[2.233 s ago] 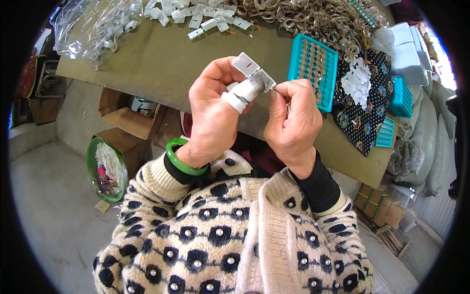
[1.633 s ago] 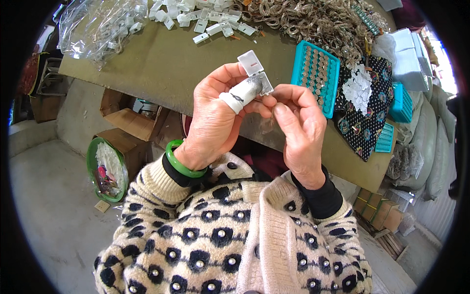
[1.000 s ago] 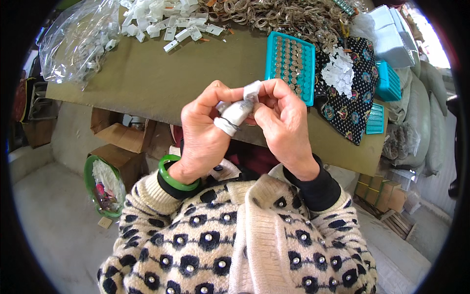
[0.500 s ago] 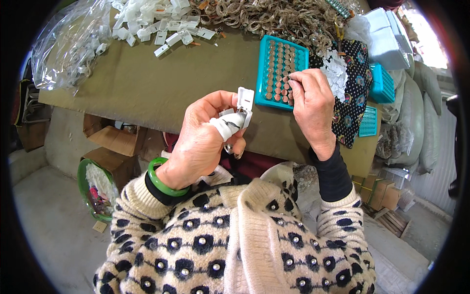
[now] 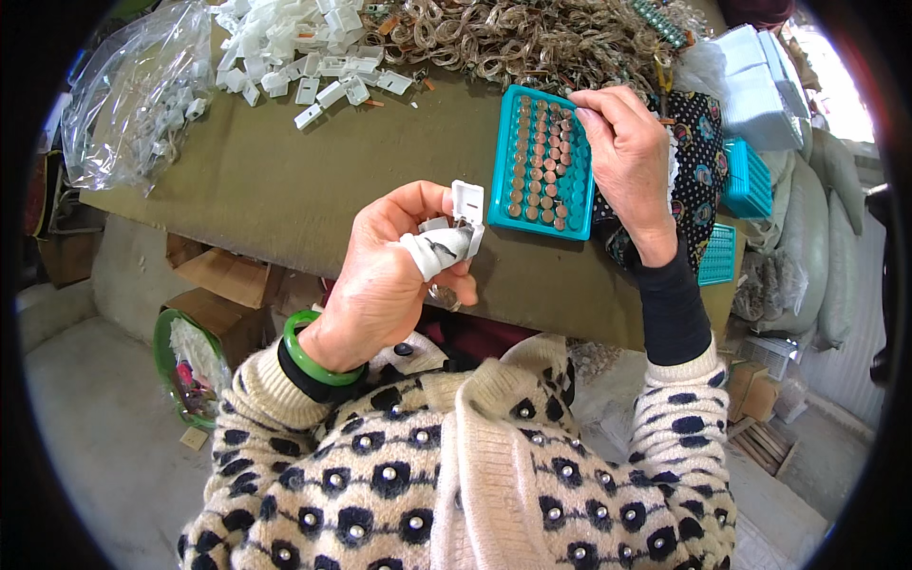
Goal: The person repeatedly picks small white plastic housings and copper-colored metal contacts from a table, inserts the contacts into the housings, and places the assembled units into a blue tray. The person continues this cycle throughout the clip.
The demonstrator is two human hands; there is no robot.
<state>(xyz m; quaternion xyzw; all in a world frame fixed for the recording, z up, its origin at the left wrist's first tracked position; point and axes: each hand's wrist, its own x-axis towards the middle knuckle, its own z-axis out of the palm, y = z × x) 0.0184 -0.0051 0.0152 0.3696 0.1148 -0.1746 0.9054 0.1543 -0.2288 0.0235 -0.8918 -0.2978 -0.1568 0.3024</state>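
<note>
My left hand [image 5: 375,271] is closed around a small white plastic case [image 5: 466,200] with its lid raised. White wrapping [image 5: 439,247] covers the thumb, which presses against the case; the case's inside is mostly hidden. To the right lies a teal tray [image 5: 501,180] with rows of small round button cells [image 5: 538,161], copper and silver in colour. My right hand [image 5: 629,157] is at the tray's far right corner, thumb and fingers pinched together. Whatever those fingertips hold, if anything, is too small to make out.
White plastic cases [image 5: 332,71] and coiled clear wires [image 5: 513,38] are heaped along the table's far side. A clear plastic bag [image 5: 133,104] lies far left. Dark patterned cloth [image 5: 698,142] and more teal trays [image 5: 748,180] are at the right. A green basin [image 5: 171,332] stands on the floor.
My right hand has moved from the tray's near right part to its far right corner. The tray appears slightly nearer and a little turned. My left hand still holds the case, almost unmoved.
</note>
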